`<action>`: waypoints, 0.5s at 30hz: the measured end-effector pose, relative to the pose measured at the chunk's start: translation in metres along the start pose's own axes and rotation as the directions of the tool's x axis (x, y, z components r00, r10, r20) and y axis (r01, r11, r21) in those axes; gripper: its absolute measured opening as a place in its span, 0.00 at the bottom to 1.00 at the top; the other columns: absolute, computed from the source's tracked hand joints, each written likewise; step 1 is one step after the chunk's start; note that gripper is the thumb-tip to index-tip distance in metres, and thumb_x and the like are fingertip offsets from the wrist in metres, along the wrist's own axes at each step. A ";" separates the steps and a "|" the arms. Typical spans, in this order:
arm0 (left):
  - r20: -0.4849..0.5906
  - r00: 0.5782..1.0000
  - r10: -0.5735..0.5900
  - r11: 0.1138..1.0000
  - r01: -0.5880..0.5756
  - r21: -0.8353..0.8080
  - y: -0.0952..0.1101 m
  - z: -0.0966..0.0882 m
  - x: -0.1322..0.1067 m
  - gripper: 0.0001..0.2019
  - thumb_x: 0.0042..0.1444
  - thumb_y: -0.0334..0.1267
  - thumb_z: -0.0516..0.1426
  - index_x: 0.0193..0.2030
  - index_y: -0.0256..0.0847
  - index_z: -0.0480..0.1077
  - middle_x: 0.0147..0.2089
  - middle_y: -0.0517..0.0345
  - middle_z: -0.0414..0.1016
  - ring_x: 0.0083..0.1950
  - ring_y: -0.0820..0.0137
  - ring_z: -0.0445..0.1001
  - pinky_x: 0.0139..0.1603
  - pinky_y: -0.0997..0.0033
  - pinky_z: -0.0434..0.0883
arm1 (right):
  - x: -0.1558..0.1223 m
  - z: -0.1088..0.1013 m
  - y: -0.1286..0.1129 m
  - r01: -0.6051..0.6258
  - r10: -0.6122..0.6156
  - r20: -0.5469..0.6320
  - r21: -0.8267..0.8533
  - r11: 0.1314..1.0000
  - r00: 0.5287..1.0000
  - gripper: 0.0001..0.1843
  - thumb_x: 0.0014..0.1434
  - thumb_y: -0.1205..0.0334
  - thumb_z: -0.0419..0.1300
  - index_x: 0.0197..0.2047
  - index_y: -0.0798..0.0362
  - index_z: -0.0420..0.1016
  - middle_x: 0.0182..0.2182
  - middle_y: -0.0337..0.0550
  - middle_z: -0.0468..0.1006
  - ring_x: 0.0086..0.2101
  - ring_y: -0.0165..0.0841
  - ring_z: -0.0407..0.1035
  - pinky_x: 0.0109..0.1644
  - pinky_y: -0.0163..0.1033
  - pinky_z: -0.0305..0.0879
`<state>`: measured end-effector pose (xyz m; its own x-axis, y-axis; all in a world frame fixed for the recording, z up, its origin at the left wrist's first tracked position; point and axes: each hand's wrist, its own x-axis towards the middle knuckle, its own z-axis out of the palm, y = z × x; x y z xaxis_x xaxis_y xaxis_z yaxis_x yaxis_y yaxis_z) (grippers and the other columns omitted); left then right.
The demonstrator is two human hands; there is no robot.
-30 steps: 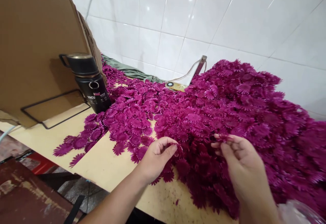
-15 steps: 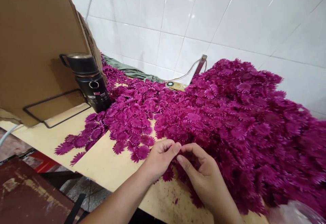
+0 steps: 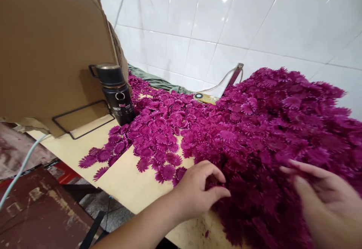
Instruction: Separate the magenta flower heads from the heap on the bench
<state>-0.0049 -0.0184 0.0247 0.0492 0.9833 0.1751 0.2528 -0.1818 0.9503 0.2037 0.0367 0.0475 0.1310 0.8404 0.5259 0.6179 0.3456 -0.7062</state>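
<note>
A large heap of magenta flower-shaped pieces [image 3: 254, 128] with fringed petals covers the right side of the table. Over its near left edge, my left hand [image 3: 198, 190] is curved, thumb and forefinger apart, and no piece shows between their tips. Farther right, above the heap, my right hand [image 3: 328, 200] is smeared by motion. Its fingers reach toward the left, close to the magenta pieces. Whether something sits between its fingertips is too blurred to make out. A smaller spread of the same flower pieces [image 3: 158, 139] lies left of the heap.
A black vacuum bottle [image 3: 117, 94] stands before a big cardboard box [image 3: 53, 56]. Near the bottle is a black wire frame [image 3: 82, 119]. A yellowish handled tool [image 3: 207, 98] lies by the tiled wall [image 3: 175, 22], near green cloth [image 3: 152, 77]. The pale tabletop [image 3: 124, 181] ends at lower left.
My hands, fingertips together before, have come apart. The right hand has swung right over the heap; the left has moved slightly right and its fingers have parted. The camera view has shifted left.
</note>
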 end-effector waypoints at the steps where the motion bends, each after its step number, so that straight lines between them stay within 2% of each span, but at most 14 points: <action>1: 0.040 0.999 0.031 0.998 -0.034 0.061 0.002 0.001 0.001 0.11 0.46 0.38 0.59 0.38 0.40 0.68 0.37 0.56 0.68 0.40 0.69 0.66 0.42 0.70 0.63 | -0.001 0.002 0.000 0.082 -0.075 0.075 -0.097 0.992 0.994 0.16 0.50 0.57 0.51 0.42 0.50 0.68 0.41 0.48 0.72 0.42 0.42 0.67 0.49 0.54 0.59; 3: 0.088 0.991 0.101 0.977 -0.116 0.182 0.006 0.001 0.005 0.16 0.49 0.38 0.57 0.46 0.41 0.67 0.45 0.52 0.68 0.46 0.66 0.66 0.48 0.67 0.62 | -0.004 0.008 -0.003 0.244 -0.216 0.144 -0.225 0.943 0.966 0.16 0.51 0.59 0.48 0.41 0.52 0.70 0.45 0.49 0.71 0.46 0.44 0.64 0.52 0.56 0.55; 4: 0.108 0.986 0.128 0.958 -0.151 0.244 0.008 -0.001 0.008 0.14 0.52 0.40 0.55 0.45 0.41 0.68 0.45 0.52 0.68 0.46 0.66 0.66 0.48 0.66 0.62 | -0.007 0.011 -0.006 0.316 -0.282 0.162 -0.250 0.915 0.945 0.16 0.52 0.60 0.46 0.40 0.52 0.70 0.45 0.50 0.70 0.47 0.44 0.63 0.53 0.57 0.54; 6: 0.152 0.978 0.146 0.909 -0.193 0.369 0.010 -0.007 0.014 0.13 0.55 0.43 0.50 0.36 0.39 0.72 0.38 0.52 0.71 0.42 0.65 0.68 0.45 0.65 0.64 | -0.011 0.016 -0.013 0.397 -0.358 0.184 -0.260 0.880 0.915 0.15 0.53 0.60 0.46 0.38 0.51 0.71 0.44 0.50 0.71 0.46 0.44 0.64 0.52 0.57 0.54; 8: 0.185 0.974 0.129 0.862 -0.203 0.465 0.010 -0.017 0.019 0.19 0.57 0.46 0.46 0.28 0.38 0.73 0.31 0.53 0.71 0.37 0.65 0.68 0.41 0.64 0.65 | -0.014 0.019 -0.018 0.431 -0.393 0.185 -0.262 0.864 0.901 0.13 0.54 0.59 0.48 0.36 0.51 0.72 0.41 0.49 0.73 0.43 0.43 0.65 0.51 0.57 0.55; 9: 0.178 0.976 0.124 0.846 -0.198 0.495 0.009 -0.022 0.021 0.19 0.58 0.45 0.46 0.28 0.38 0.73 0.31 0.53 0.71 0.36 0.65 0.68 0.40 0.64 0.65 | -0.015 0.020 -0.020 0.440 -0.403 0.184 -0.262 0.859 0.897 0.12 0.54 0.58 0.49 0.35 0.51 0.72 0.40 0.49 0.73 0.42 0.43 0.65 0.50 0.56 0.55; 12: 0.109 0.986 0.126 0.838 -0.165 0.521 0.006 -0.032 0.023 0.10 0.55 0.38 0.51 0.40 0.41 0.71 0.38 0.54 0.72 0.40 0.66 0.69 0.41 0.66 0.65 | -0.019 0.023 -0.024 0.458 -0.422 0.190 -0.233 0.858 0.887 0.11 0.54 0.58 0.51 0.34 0.51 0.72 0.36 0.49 0.74 0.40 0.42 0.65 0.47 0.53 0.57; 13: 0.114 0.985 0.127 0.846 -0.167 0.506 0.005 -0.033 0.023 0.11 0.53 0.35 0.53 0.42 0.43 0.70 0.40 0.55 0.72 0.41 0.67 0.69 0.42 0.68 0.65 | -0.020 0.025 -0.024 0.461 -0.423 0.199 -0.217 0.861 0.884 0.11 0.54 0.58 0.51 0.34 0.51 0.72 0.35 0.48 0.73 0.39 0.41 0.65 0.46 0.52 0.59; 15: 0.188 0.974 0.130 0.865 -0.204 0.459 0.004 -0.032 0.023 0.09 0.52 0.34 0.54 0.40 0.44 0.71 0.38 0.58 0.74 0.38 0.70 0.71 0.40 0.72 0.65 | -0.023 0.029 -0.026 0.466 -0.424 0.223 -0.187 0.865 0.878 0.10 0.55 0.59 0.51 0.34 0.52 0.72 0.35 0.48 0.73 0.39 0.40 0.65 0.44 0.49 0.60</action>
<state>-0.0341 0.0040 0.0406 0.2623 0.9331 0.2458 0.6522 -0.3592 0.6675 0.1621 0.0207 0.0396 -0.3202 0.6842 0.6553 0.7402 0.6124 -0.2778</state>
